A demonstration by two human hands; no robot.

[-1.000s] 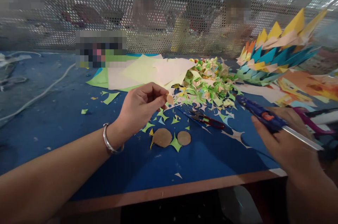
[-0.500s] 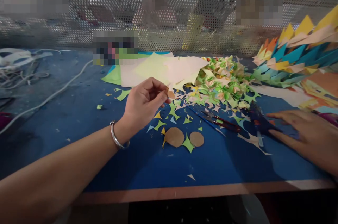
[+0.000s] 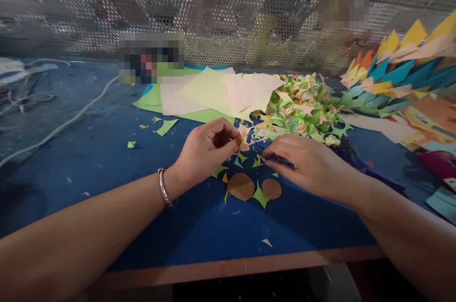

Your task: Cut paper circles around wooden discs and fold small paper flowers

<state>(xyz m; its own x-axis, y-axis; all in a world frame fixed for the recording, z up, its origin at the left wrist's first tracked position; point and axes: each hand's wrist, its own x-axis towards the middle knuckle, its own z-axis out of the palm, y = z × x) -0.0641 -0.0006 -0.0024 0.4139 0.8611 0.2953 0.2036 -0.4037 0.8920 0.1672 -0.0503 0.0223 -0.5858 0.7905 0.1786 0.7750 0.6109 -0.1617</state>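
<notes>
My left hand (image 3: 213, 147) is raised over the middle of the table, thumb and forefinger pinching a small peach paper piece (image 3: 244, 145). My right hand (image 3: 309, 166) hovers to its right, palm down. Its fingers are bent, and a narrow gap shows between thumb and forefinger, with no held thing visible. Just below the hands lie a larger brown cardboard disc (image 3: 241, 186) and a smaller one (image 3: 271, 189). A green paper offcut (image 3: 261, 196) sits between them. My right hand hides part of the table behind it.
Stacked paper sheets (image 3: 210, 90) lie at the back, beside a heap of small folded paper pieces (image 3: 302, 105). A layered paper construction (image 3: 402, 74) stands at the right. A white cord (image 3: 71, 121) runs across the left. Perforated metal (image 3: 228, 45) closes off the back.
My right hand has swung in from the far right to the middle, near my left hand. My left hand has shifted slightly right and down, still pinching the small paper piece.
</notes>
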